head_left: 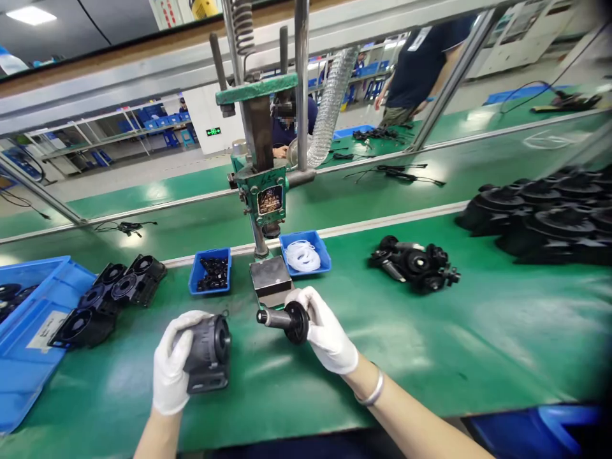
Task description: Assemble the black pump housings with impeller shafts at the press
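My left hand [172, 363], in a white glove, is closed around a black plastic housing [210, 354] with a round opening facing right and a flat flanged base. In my right hand [329, 331], also gloved, is a black rotor [297, 322] gripped by its disc end. Its grey shaft points left, toward the housing, with a gap between the two parts. Just beyond my hands stands a green arbor press [262, 191], its ram above a metal block [271, 276]. My right fingertips cover part of the rotor's far side.
Small blue bins hold black clips [213, 273] and white rings [303, 255]. Several black housings [115, 290] lie left beside a large blue crate [29, 357]. More rotors [415, 262] are piled right, near big black casings [549, 210]. People [423, 70] are beyond the frame.
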Tool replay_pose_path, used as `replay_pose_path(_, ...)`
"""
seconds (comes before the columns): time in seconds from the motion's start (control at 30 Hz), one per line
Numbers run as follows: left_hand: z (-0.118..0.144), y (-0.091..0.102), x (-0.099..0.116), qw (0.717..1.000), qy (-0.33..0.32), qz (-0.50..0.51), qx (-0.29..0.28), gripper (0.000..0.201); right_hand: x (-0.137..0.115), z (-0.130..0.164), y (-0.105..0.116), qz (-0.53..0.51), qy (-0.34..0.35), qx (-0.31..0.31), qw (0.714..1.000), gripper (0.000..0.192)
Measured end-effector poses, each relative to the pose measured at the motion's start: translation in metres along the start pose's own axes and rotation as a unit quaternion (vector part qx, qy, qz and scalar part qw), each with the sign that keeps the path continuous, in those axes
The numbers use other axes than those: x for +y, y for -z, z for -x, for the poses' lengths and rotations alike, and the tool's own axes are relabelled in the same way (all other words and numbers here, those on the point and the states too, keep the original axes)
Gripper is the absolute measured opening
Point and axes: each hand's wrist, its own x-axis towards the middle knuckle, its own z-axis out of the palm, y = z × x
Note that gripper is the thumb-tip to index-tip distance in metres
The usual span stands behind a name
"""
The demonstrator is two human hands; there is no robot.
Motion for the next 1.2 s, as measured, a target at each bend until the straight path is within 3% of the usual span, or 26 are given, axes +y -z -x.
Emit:
replay_pose_path(0.1,0.009,-0.025,0.0,0.983,0.025,0.181,0.032,0.022,0.003,0.006,-0.005,0.004,0.001,0.0,1.0,0.05)
replay_pose_path(0.23,0.008,-0.043,-0.001,0.971,0.014,0.24,-0.002,0.023,0.007,0.016,-0.009,0.069,0.027,-0.01,0.997,0.035)
replay_pose_path(0.4,0.006,-0.046,0.003,0.98,-0.022,0.195,-0.034,0.022,0.011,0.025,-0.012,0.125,0.054,-0.026,0.99,0.025)
replay_pose_path(0.53,0.009,-0.042,0.011,0.988,-0.087,0.109,-0.066,0.022,0.01,0.026,-0.012,0.195,0.069,-0.032,0.978,0.031)
replay_pose_path(0.67,0.01,-0.041,0.016,0.982,-0.155,0.038,-0.103,0.022,0.001,0.025,-0.018,0.295,0.103,-0.045,0.949,0.036)
replay_pose_path(0.83,0.011,-0.047,0.017,0.965,-0.203,0.008,-0.166,0.024,-0.008,0.025,-0.034,0.344,0.131,-0.064,0.928,0.038)
replay_pose_path(1.03,0.013,-0.048,0.018,0.96,-0.232,0.007,-0.158,0.024,-0.013,0.027,-0.039,0.368,0.138,-0.069,0.917,0.039)
replay_pose_path(1.2,0.013,-0.054,0.022,0.963,-0.241,0.017,-0.119,0.026,-0.022,0.023,-0.04,0.42,0.129,-0.089,0.894,0.039)
